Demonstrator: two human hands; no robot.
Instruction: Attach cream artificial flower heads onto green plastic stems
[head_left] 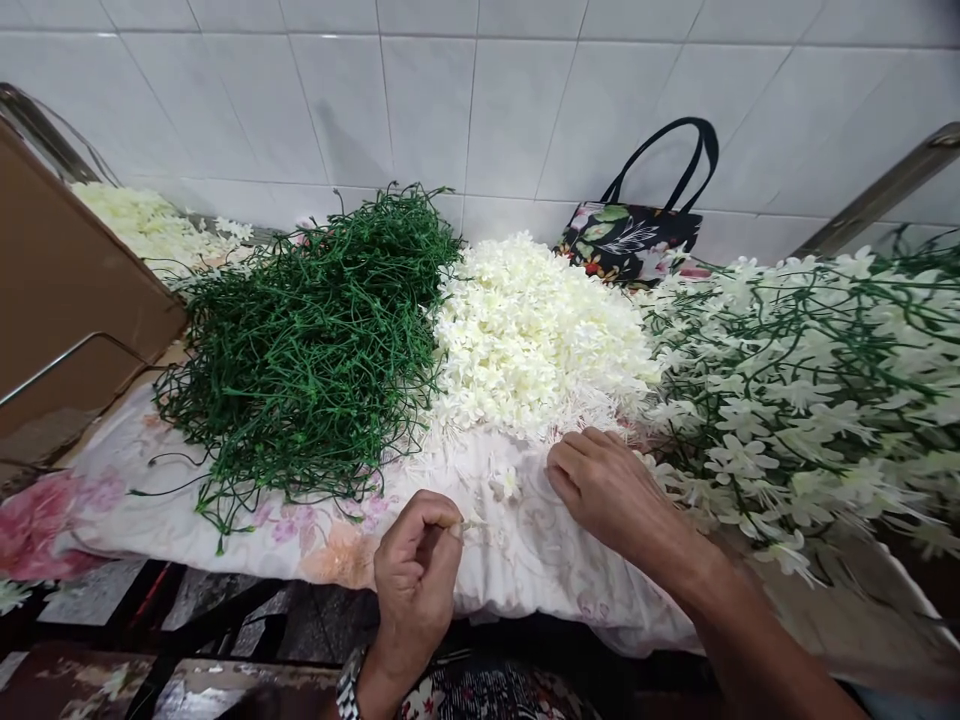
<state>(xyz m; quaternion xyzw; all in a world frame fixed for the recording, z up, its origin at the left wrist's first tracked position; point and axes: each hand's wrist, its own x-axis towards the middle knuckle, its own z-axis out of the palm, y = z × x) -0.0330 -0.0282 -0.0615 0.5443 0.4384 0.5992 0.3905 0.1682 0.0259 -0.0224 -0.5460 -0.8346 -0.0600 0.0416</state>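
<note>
Has at left a heap of green stems [315,340]. With left hand [418,560], pinches a small pale piece [471,523] between the fingers. Next, has one loose flower [507,485] on the cloth [517,575], before the white flower heap [532,330]. With right hand [604,485], rests at this heap's front edge, fingers bent, grasp impossible to see.

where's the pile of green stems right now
In the head view, the green stems lie left of centre on the floral cloth, between the cardboard box and the white blossom pile.

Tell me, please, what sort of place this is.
Perhaps a home workspace or small workshop for flower crafts: green stems and white blossoms lie heaped on a flowered cloth.
</note>
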